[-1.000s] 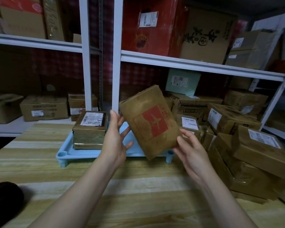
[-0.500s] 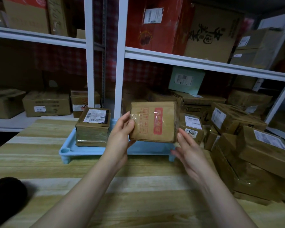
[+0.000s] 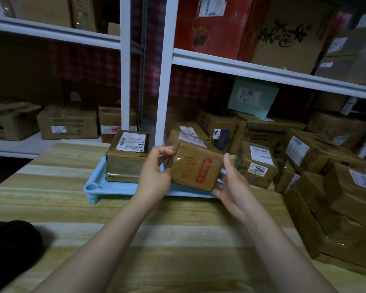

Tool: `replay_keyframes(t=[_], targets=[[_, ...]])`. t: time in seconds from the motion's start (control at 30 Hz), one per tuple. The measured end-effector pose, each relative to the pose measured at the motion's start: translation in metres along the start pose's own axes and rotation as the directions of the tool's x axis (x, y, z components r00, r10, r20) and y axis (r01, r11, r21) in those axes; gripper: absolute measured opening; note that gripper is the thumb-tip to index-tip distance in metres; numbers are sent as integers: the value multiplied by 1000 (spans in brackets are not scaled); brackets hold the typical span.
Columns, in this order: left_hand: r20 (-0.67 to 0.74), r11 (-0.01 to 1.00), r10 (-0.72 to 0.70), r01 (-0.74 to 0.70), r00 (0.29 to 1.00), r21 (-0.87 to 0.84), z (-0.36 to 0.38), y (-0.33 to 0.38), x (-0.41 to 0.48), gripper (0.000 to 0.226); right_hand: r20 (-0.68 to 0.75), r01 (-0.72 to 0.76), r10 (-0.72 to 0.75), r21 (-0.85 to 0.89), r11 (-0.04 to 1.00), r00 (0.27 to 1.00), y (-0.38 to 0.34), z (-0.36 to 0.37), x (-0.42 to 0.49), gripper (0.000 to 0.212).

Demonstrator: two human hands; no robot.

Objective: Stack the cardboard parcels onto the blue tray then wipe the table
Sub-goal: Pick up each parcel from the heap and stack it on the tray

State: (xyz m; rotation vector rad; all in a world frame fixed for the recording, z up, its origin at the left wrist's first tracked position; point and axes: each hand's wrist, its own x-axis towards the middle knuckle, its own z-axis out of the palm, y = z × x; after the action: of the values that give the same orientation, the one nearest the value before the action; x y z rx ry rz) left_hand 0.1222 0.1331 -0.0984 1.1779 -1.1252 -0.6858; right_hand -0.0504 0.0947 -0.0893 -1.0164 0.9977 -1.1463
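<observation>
Both my hands hold a brown cardboard parcel (image 3: 195, 169) with a red stamp, tilted, just above the right part of the blue tray (image 3: 114, 188). My left hand (image 3: 154, 174) grips its left edge with curled fingers. My right hand (image 3: 230, 185) supports its right side and underside, thumb up along the edge. One parcel (image 3: 127, 157) with a white label stands on the tray's left part. The tray's right half is hidden behind the held parcel.
A heap of brown parcels (image 3: 334, 187) fills the table's right side. White shelving (image 3: 167, 81) with more boxes rises right behind the tray. A dark cloth (image 3: 11, 244) lies at the wooden table's (image 3: 178, 240) near left edge.
The parcel was turned from upright to lying over and came down toward the tray's right part. My right hand closed in from below onto its right side.
</observation>
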Motion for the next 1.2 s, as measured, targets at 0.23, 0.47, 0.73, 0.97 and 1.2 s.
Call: replay_keyframes(t=[0.23, 0.47, 0.73, 0.97, 1.2], targets=[[-309, 775, 169, 67, 936, 628, -28, -26, 13, 44, -97, 7, -54, -432, 902, 994, 26, 28, 38, 29], [-452, 780, -46, 314, 891, 541, -49, -47, 20, 72, -89, 39, -110, -579, 814, 990, 39, 45, 52, 36], [-380, 750, -79, 306, 922, 587, -50, -60, 16, 100, -139, 4, -142, -701, 713, 980, 50, 51, 60, 28], [-386, 727, -52, 300, 921, 618, -45, -57, 7, 105, -76, 5, -70, -641, 768, 995, 43, 48, 47, 36], [-410, 753, 39, 243, 911, 611, -10, -32, -11, 77, -72, 40, -105, -607, 793, 992, 39, 20, 23, 47]])
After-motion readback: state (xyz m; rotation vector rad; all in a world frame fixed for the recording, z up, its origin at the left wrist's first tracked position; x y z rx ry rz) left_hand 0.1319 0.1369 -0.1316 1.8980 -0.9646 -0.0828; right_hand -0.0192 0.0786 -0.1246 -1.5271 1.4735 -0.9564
